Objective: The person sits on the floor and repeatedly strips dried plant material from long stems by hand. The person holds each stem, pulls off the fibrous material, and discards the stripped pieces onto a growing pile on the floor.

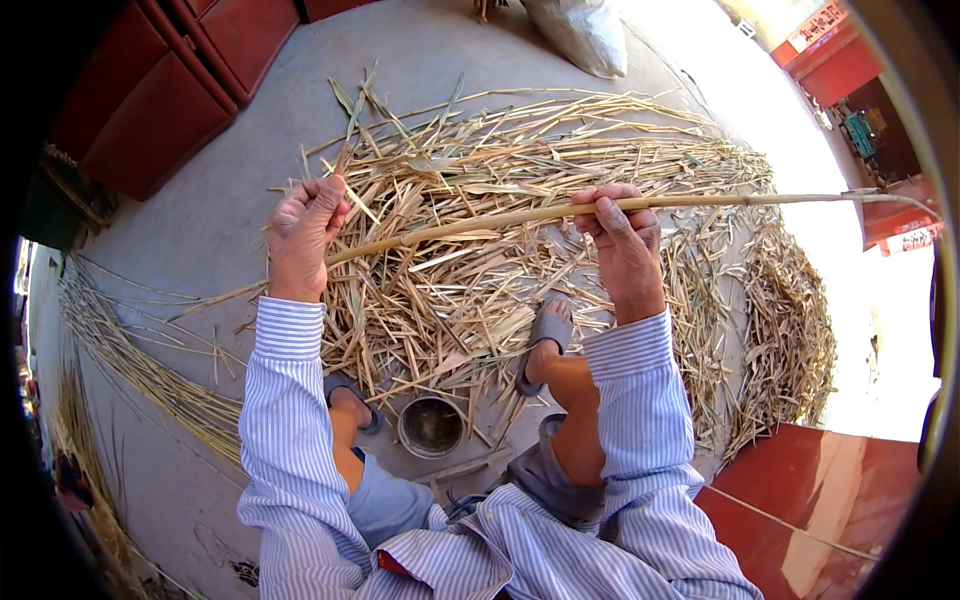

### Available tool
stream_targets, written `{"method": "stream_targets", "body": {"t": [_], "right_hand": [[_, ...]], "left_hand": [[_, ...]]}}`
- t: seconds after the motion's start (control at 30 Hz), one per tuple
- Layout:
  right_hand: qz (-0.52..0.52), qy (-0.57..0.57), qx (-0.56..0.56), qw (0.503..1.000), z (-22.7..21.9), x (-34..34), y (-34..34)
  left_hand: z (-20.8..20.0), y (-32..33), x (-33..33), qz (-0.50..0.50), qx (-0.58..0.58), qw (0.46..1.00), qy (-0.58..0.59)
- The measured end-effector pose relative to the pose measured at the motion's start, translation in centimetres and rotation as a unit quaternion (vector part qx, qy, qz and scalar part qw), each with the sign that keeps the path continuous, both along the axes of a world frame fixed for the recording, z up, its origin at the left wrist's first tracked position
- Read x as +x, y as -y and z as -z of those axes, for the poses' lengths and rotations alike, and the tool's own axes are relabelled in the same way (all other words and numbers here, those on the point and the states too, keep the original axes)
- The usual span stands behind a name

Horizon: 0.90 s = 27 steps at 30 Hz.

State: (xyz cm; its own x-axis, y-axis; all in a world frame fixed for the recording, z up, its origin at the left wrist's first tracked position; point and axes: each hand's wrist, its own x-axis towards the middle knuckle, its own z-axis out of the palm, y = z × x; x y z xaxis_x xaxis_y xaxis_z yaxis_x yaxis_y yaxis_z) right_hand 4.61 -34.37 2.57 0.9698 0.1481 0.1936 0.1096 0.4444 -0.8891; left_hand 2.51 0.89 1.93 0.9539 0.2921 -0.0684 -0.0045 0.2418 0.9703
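A long pale reed stalk [470,227] runs across in front of me, thin and bent at its far right end. My right hand [627,240] is closed round it, thumb and fingers pinching it near the middle. The stalk slants down to the left and passes behind my left wrist. My left hand [308,235] is closed higher up, apart from the stalk; a dry reed leaf [343,158] sticks out above its thumb and fingertips. Beneath both hands lies a wide heap of dry leaves and stripped sheaths [440,290].
Long stalks [560,110] lie along the heap's far side; another bundle of stalks [160,370] is at my left. Between my sandalled feet stands a round metal tin [431,427]. A white sack [580,35], a dark red sofa [160,100] and red panels [820,490] stand around.
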Motion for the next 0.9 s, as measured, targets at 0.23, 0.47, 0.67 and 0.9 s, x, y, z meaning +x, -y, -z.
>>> {"method": "stream_targets", "body": {"t": [0.23,0.47,0.67,0.9], "right_hand": [[0.056,-0.032,0.035,0.997,0.5,0.5,0.9],[0.085,-0.090,0.039,0.992,0.2,0.8,0.2],[0.141,-0.124,-0.013,0.982,0.8,0.4,0.2],[0.159,-0.167,-0.015,0.973,1.1,0.4,0.6]], "left_hand": [[0.1,0.8,0.5,-0.043,0.623,0.765,0.159],[-0.2,5.2,0.5,0.017,0.650,0.687,0.324],[-0.3,6.2,0.6,0.008,0.531,0.773,0.347],[-1.4,2.5,1.2,-0.062,0.665,0.721,0.184]]}}
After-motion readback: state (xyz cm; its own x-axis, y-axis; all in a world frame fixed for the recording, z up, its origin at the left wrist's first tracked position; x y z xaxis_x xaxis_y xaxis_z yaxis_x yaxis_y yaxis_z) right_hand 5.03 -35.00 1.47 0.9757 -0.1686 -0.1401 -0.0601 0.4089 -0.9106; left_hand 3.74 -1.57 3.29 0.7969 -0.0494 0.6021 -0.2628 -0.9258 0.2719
